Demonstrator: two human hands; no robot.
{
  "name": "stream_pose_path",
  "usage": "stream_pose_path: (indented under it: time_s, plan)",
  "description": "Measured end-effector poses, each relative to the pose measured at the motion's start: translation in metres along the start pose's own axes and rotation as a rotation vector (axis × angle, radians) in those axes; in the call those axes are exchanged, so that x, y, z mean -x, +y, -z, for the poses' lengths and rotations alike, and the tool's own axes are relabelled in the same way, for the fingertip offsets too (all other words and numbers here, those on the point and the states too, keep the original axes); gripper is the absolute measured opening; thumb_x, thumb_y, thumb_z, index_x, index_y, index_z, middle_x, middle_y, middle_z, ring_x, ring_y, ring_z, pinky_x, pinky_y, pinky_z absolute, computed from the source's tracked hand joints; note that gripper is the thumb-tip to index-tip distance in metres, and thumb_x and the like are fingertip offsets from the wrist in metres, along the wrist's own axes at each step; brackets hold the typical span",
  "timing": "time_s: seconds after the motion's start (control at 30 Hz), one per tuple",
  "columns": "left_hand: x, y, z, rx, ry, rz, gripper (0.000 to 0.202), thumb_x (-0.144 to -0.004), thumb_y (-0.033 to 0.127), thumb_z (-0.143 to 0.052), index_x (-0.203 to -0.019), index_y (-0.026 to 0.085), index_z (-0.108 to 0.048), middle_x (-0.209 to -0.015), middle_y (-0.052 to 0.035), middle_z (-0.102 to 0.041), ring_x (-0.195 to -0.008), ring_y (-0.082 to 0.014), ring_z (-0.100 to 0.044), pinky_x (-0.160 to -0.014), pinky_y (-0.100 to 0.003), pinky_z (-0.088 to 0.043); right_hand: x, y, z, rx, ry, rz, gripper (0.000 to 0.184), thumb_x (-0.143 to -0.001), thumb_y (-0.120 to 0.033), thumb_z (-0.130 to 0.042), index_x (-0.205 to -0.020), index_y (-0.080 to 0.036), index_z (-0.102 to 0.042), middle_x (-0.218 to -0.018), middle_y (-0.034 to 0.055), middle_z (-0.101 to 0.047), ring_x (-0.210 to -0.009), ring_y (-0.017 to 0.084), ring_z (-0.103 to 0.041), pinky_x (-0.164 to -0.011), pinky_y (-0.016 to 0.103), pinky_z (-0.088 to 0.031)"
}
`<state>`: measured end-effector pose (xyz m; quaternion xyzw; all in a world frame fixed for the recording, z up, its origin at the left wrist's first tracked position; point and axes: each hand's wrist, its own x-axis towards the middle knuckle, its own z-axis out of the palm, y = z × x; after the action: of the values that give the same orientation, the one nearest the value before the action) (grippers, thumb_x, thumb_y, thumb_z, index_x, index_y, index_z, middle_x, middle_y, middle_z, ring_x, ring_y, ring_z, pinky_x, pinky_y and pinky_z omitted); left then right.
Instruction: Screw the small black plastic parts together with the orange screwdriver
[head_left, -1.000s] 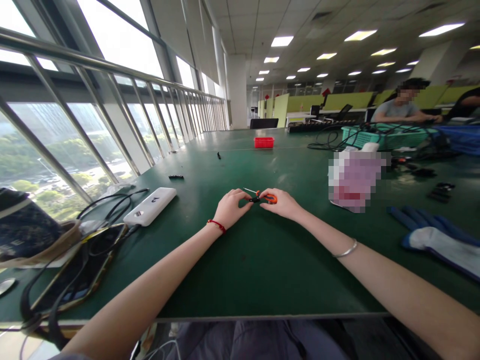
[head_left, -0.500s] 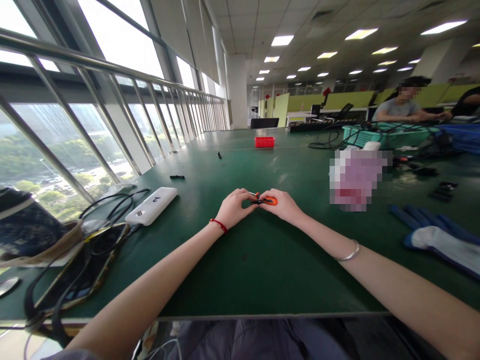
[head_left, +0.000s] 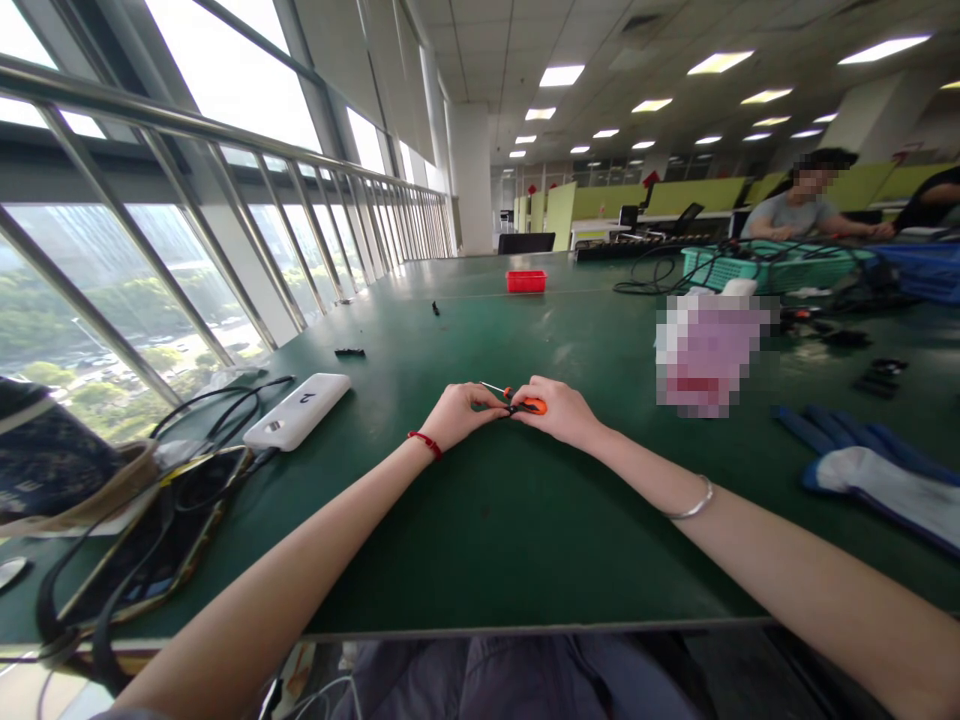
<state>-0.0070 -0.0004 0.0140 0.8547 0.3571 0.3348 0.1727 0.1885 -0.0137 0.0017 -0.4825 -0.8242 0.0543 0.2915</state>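
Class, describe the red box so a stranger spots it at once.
On the green table, look past the left hand and right hand towards its far end. The red box sits there; its colour and smaller size set it apart from the teal basket and blue basket to its right.

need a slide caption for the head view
Over a green table, the right hand holds an orange tool, the left hand close beside it, a red box beyond.
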Motion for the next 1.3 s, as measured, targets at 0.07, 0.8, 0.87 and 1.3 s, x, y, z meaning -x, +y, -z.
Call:
stream_pose_path:
  time_s: [0.07, 0.8, 0.87, 1.3]
  plan:
    - [0.0, 0.0, 0.0, -0.054, -0.007, -0.014, 0.012, -0.076, 0.026, -0.064, -0.077, 0.018, -0.072, -0.083, -0.0026, -0.071, -0.079, -0.016, -0.064, -0.078, -0.026, -0.049, 0.0, 0.0, 0.0, 0.01, -0.004, 0.0, 0.015, -0.076, -0.037, -0.06, -0.085, -0.028, -0.066, -0.083, -0.0019, -0.056, -0.074, 0.013, -0.054, -0.057, 0.022, -0.032]
    - [0.001, 0.017, -0.002, -0.684, -0.07, -0.265, 0.019, -0.082, 0.022, -0.05, -0.088, 0.017, -0.067, -0.087, -0.0063, -0.065, -0.085, -0.0196, -0.055, -0.074, -0.032, -0.043, 0.001, -0.005, 0.001, 0.062, 0.0, -0.065, 0.017, -0.074, -0.039, -0.059, -0.085, -0.028, -0.065, -0.081, -0.0014, -0.057, -0.072, 0.013, -0.054, -0.055, 0.023, -0.032]
    - [0.001, 0.02, -0.003, -0.678, -0.057, -0.232, 0.017, -0.08, 0.021, -0.051, -0.085, 0.017, -0.066, -0.084, -0.0066, -0.065, -0.084, -0.0202, -0.054, -0.073, -0.032, -0.042, 0.001, -0.005, 0.001, 0.065, 0.003, -0.065, 0.017, -0.074, -0.039, -0.059, -0.085, -0.028, -0.065, -0.082, -0.0011, -0.057, -0.072, 0.014, -0.054, -0.055, 0.023, -0.033]
    - [0.002, 0.014, -0.015, -0.352, 0.092, 0.013, 0.008, -0.07, 0.02, -0.057, -0.074, 0.019, -0.063, -0.077, -0.0014, -0.065, -0.08, -0.0177, -0.056, -0.072, -0.029, -0.046, -0.003, 0.003, 0.006, -0.117, 0.086, -0.1, 0.019, -0.071, -0.029, -0.059, -0.089, -0.026, -0.065, -0.092, -0.0003, -0.065, -0.081, 0.017, -0.059, -0.066, 0.027, -0.041]
